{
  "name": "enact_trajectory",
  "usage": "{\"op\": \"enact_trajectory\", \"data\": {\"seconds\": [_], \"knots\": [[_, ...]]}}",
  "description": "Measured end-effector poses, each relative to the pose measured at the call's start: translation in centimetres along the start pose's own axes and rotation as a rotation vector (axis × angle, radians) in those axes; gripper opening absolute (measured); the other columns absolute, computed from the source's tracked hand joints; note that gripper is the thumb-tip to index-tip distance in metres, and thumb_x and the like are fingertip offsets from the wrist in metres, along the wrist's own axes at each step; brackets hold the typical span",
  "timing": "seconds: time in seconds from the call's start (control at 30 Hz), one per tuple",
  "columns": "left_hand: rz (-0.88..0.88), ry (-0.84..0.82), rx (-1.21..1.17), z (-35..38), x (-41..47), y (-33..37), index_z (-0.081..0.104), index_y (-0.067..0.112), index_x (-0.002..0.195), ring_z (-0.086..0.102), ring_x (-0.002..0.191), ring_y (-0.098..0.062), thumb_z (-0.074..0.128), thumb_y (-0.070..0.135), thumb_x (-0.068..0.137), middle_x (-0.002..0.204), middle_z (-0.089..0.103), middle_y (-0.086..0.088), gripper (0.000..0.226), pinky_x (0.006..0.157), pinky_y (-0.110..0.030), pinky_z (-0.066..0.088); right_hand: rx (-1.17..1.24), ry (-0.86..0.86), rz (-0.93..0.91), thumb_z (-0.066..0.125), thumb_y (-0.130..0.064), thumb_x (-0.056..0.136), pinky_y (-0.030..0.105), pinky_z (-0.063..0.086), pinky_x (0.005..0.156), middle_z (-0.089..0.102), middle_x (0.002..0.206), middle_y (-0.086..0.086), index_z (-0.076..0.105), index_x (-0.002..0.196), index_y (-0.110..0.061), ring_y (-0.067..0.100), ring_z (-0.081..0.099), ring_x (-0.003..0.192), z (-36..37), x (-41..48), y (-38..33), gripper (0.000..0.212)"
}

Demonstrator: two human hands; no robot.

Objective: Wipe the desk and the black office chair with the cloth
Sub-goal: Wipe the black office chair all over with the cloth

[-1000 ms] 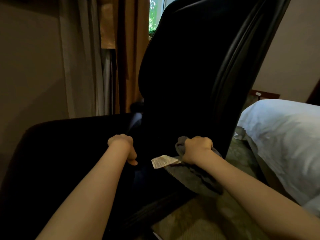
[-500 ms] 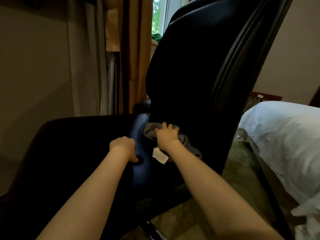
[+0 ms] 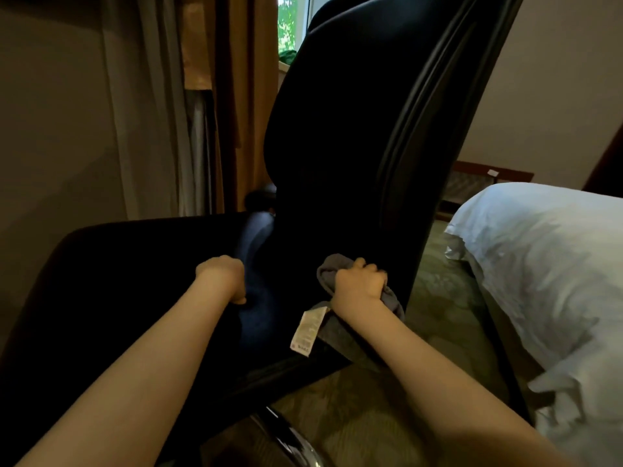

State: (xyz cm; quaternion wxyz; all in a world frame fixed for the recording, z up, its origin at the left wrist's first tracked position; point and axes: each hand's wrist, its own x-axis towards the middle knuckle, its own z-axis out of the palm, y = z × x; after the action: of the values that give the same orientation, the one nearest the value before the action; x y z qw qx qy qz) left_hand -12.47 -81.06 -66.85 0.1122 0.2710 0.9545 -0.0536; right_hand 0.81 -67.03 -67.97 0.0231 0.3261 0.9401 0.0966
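Right hand (image 3: 359,281) clutches the cloth (image 3: 327,272) at the chair (image 3: 337,146) back's lower right edge. Left hand (image 3: 222,276) curls on the seat (image 3: 135,281), grip unclear. Chair wiping looks underway; the desk is out of view.

black chair (image 3: 354,146), grey cloth (image 3: 328,273) with white label (image 3: 308,332), white bedding (image 3: 546,264), orange-brown curtain (image 3: 246,96)

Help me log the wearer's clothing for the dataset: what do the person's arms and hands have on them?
Nothing worn shows. The left forearm and right forearm are bare to the frame's edge, with no sleeve in view. The left hand and right hand are ungloved; no watch, bracelet or ring is visible.
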Motion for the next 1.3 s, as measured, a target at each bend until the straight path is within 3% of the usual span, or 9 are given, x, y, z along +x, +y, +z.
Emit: {"op": "enact_trajectory", "data": {"seconds": [0.1, 0.3, 0.43, 0.5, 0.57, 0.7, 1.0, 1.17, 1.3], "knots": [[-0.011, 0.055, 0.024, 1.0, -0.7, 3.2, 0.047, 0.009, 0.135, 0.046, 0.127, -0.032, 0.049, 0.009, 0.093, 0.139, 0.047, -0.012, 0.042, 0.104, -0.043, 0.039, 0.049, -0.013, 0.003, 0.052, -0.037, 0.093, 0.042, 0.039, 0.087, 0.038, 0.132, 0.016, 0.038, 0.14, -0.005, 0.038, 0.041, 0.116, 0.0, -1.0, 1.1, 0.057], [0.267, 0.113, -0.133, 0.6, -1.7, 10.2, 0.054, 0.012, 0.125, 0.055, 0.114, -0.03, 0.051, 0.017, 0.092, 0.125, 0.056, -0.011, 0.034, 0.088, -0.038, 0.047, 0.087, -0.093, 0.058, 0.056, -0.034, 0.091, 0.041, 0.041, 0.086, 0.039, 0.129, 0.013, 0.047, 0.132, -0.008, 0.036, 0.042, 0.116, -0.3, -3.4, 2.8, 0.049], [0.223, 0.071, -0.148, 0.9, -1.6, 12.7, 0.056, 0.012, 0.124, 0.055, 0.116, -0.028, 0.064, 0.02, 0.087, 0.125, 0.057, -0.01, 0.039, 0.089, -0.034, 0.047, 0.095, 0.246, -0.041, 0.06, -0.026, 0.087, 0.044, 0.04, 0.092, 0.042, 0.127, 0.016, 0.051, 0.128, -0.01, 0.037, 0.045, 0.114, -0.8, -3.9, 3.3, 0.045], [0.156, 0.076, -0.147, 1.1, -1.6, 12.8, 0.057, 0.014, 0.122, 0.054, 0.118, -0.026, 0.065, 0.02, 0.086, 0.125, 0.057, -0.008, 0.037, 0.088, -0.033, 0.047, 0.03, 0.365, -0.003, 0.077, -0.024, 0.069, 0.039, 0.049, 0.071, 0.058, 0.103, 0.015, 0.068, 0.104, -0.011, 0.035, 0.058, 0.087, -1.0, -3.3, 2.6, 0.038], [0.129, 0.07, -0.13, 1.4, -1.6, 13.0, 0.058, 0.014, 0.121, 0.054, 0.117, -0.026, 0.067, 0.021, 0.085, 0.125, 0.057, -0.007, 0.038, 0.087, -0.033, 0.048, -0.019, 0.297, 0.034, 0.082, -0.027, 0.062, 0.034, 0.048, 0.055, 0.06, 0.09, 0.009, 0.071, 0.087, -0.015, 0.03, 0.059, 0.073, -1.6, -3.4, 2.4, 0.03], [0.143, 0.09, -0.074, 1.5, -2.0, 13.3, 0.056, 0.014, 0.124, 0.055, 0.116, -0.026, 0.071, 0.025, 0.082, 0.123, 0.058, -0.008, 0.045, 0.085, -0.032, 0.047, 0.05, 0.262, 0.031, 0.049, -0.015, 0.096, 0.038, 0.045, 0.073, 0.037, 0.125, 0.016, 0.05, 0.123, -0.004, 0.036, 0.045, 0.107, -0.5, -3.2, 4.0, 0.03], [0.219, 0.068, -0.042, 1.2, -2.7, 13.3, 0.054, 0.009, 0.122, 0.056, 0.112, -0.026, 0.067, 0.026, 0.086, 0.121, 0.057, -0.009, 0.042, 0.08, -0.031, 0.047, 0.012, 0.025, 0.058, 0.053, -0.028, 0.092, 0.037, 0.043, 0.076, 0.038, 0.124, 0.011, 0.045, 0.131, -0.008, 0.033, 0.043, 0.114, -2.0, -7.9, 10.1, 0.044], [0.182, 0.051, -0.033, 1.0, -2.6, 13.7, 0.055, 0.01, 0.123, 0.056, 0.114, -0.026, 0.068, 0.023, 0.084, 0.123, 0.056, -0.009, 0.043, 0.081, -0.031, 0.047, 0.067, 0.27, -0.014, 0.05, -0.027, 0.091, 0.034, 0.034, 0.07, 0.036, 0.122, 0.009, 0.044, 0.128, -0.014, 0.031, 0.043, 0.111, -2.9, -8.9, 10.3, 0.039], [0.138, 0.087, -0.021, 1.2, -2.5, 14.2, 0.051, 0.013, 0.129, 0.053, 0.12, -0.025, 0.065, 0.018, 0.087, 0.128, 0.055, -0.007, 0.045, 0.089, -0.032, 0.048, 0.019, 0.377, -0.031, 0.066, -0.026, 0.079, 0.035, 0.045, 0.063, 0.05, 0.111, 0.014, 0.058, 0.115, -0.008, 0.032, 0.054, 0.094, -2.0, -6.3, 6.7, 0.041]]}}
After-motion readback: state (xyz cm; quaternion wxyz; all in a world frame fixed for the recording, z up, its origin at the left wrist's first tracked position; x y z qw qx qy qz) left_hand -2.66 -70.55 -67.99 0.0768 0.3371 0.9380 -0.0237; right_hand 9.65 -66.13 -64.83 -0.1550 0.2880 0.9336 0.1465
